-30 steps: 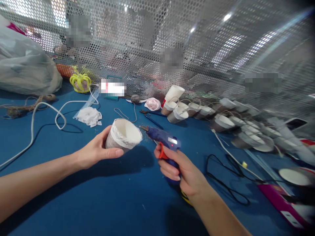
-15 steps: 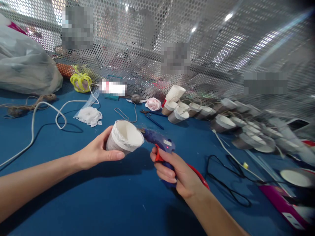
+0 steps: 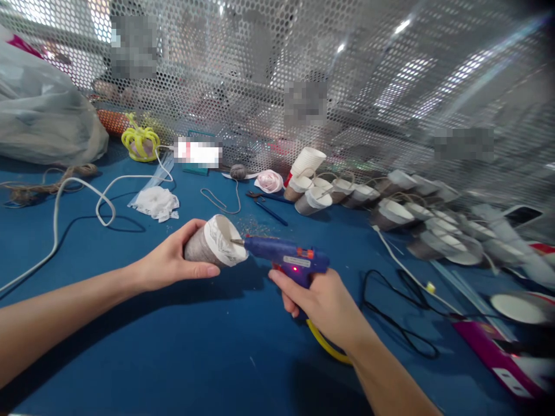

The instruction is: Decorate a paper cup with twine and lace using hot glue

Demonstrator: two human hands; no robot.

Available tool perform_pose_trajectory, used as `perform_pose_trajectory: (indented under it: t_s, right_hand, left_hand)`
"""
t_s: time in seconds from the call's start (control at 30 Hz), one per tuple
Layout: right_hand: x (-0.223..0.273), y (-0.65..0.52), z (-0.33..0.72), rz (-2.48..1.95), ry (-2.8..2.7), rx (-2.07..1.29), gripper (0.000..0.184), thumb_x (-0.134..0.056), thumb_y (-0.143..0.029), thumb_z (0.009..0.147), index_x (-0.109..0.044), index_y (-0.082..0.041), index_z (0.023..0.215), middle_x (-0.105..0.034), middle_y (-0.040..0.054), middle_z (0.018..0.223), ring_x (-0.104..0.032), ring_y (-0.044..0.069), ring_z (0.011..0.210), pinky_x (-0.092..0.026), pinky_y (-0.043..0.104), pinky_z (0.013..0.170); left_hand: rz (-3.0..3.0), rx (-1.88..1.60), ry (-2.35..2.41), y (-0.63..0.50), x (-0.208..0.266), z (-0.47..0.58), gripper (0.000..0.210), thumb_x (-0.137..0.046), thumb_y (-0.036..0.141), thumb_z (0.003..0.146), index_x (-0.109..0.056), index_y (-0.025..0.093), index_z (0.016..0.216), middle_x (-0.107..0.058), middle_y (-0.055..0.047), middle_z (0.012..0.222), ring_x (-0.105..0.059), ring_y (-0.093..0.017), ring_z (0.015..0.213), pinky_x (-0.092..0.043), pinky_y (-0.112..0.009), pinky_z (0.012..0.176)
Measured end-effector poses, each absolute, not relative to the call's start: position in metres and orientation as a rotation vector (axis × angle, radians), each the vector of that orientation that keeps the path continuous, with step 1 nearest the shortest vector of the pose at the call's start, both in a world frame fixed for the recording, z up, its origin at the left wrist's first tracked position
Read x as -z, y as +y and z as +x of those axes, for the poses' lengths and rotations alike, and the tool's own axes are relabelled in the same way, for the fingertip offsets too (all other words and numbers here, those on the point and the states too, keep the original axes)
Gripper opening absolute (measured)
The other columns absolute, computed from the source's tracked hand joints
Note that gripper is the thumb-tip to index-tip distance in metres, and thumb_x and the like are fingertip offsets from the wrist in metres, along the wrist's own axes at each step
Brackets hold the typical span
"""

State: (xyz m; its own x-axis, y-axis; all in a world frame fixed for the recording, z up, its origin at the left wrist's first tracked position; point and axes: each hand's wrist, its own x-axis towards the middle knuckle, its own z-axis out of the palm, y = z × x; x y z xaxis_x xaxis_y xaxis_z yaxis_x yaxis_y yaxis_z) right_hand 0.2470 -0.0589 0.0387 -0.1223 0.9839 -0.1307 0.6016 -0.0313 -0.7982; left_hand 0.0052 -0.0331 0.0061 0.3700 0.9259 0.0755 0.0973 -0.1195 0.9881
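My left hand (image 3: 186, 260) is wrapped round a paper cup (image 3: 203, 247) above the table. Grey cord or cloth covers the cup's side, and white lace runs round its rim. The cup is tilted, with its mouth facing right. In my right hand (image 3: 321, 300) is a blue hot glue gun (image 3: 281, 254) with a small red light. Its metal nozzle points left and reaches the mouth of the cup; whether it touches the paper I cannot tell. The fingers on the trigger are partly hidden behind the handle.
Wrapped cups with handles (image 3: 314, 199) stand at the back right beside stacked white cups (image 3: 307, 160). Pliers (image 3: 269, 211), a pink ribbon roll (image 3: 269, 181) and white lace (image 3: 156, 203) lie behind my hands. A black cable (image 3: 396, 323) and purple power strip (image 3: 494, 358) are at right.
My right hand has turned the glue gun so that it lies more level, its nozzle now over the cup's mouth. The cup has tipped further to the right in my left hand.
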Motion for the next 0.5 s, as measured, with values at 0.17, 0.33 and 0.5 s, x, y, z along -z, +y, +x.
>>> perform_pose_trajectory:
  t_s: [0.17, 0.33, 0.5]
  right_hand:
    - [-0.046, -0.060, 0.249, -1.608, -1.788, -1.008, 0.040, -0.057, -0.042, 0.077, -0.052, -0.018, 0.046, -0.050, -0.0024, 0.037, -0.047, 0.009, 0.036, -0.044, 0.022, 0.044]
    - [-0.049, -0.056, 0.254, -1.564, -1.820, -1.033, 0.038, -0.057, -0.044, 0.078, -0.056, -0.017, 0.051, -0.051, -0.0016, 0.039, -0.048, 0.010, 0.038, -0.044, 0.024, 0.045]
    - [-0.053, -0.057, 0.253, -1.667, -1.823, -1.042, 0.037, -0.059, -0.040, 0.075, -0.051, -0.018, 0.046, -0.052, -0.0019, 0.039, -0.048, 0.010, 0.037, -0.043, 0.023, 0.045]
  left_hand:
    - [1.567, -0.909, 0.944, -0.033, -0.007, 0.004, 0.055, -0.073, 0.037, 0.062, -0.048, 0.017, 0.107, -0.057, -0.004, 0.093, -0.055, -0.015, 0.076, -0.050, -0.025, 0.063]
    - [1.561, -0.881, 0.907, -0.033, -0.009, 0.004, 0.054, -0.074, 0.035, 0.060, -0.049, 0.017, 0.105, -0.057, -0.004, 0.090, -0.055, -0.015, 0.074, -0.050, -0.025, 0.063]
    - [1.539, -0.847, 0.888, -0.033, -0.009, 0.003, 0.052, -0.073, 0.034, 0.060, -0.049, 0.017, 0.103, -0.057, -0.002, 0.086, -0.054, -0.014, 0.069, -0.048, -0.024, 0.060]
